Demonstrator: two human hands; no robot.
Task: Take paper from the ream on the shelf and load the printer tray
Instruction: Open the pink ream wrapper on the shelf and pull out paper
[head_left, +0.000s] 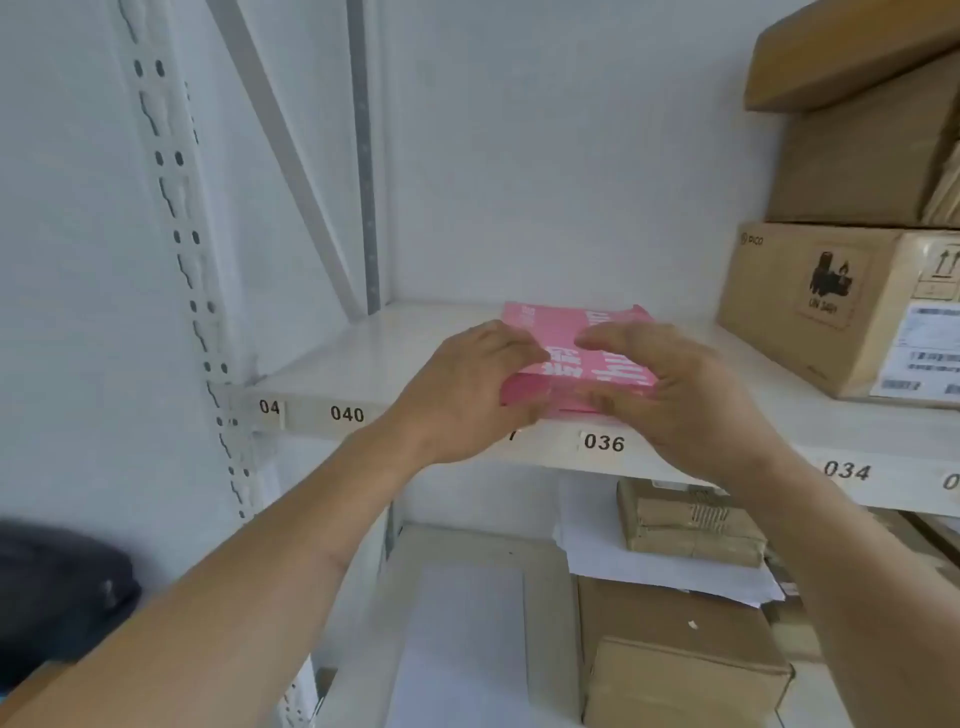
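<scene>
Both hands — left hand (467, 389), right hand (691, 395) — clamp fingers on the pink paper-wrapped ream (571, 332) at the white metal shelf (363, 358) edge, by label 036. Fetching step; next, drawing sheets out.

Pink-wrapped ream (566, 343), white lettering on top, lies flat at front edge of white shelf (363, 358), above label 036. Wrapper flap at far right corner stands raised.
</scene>
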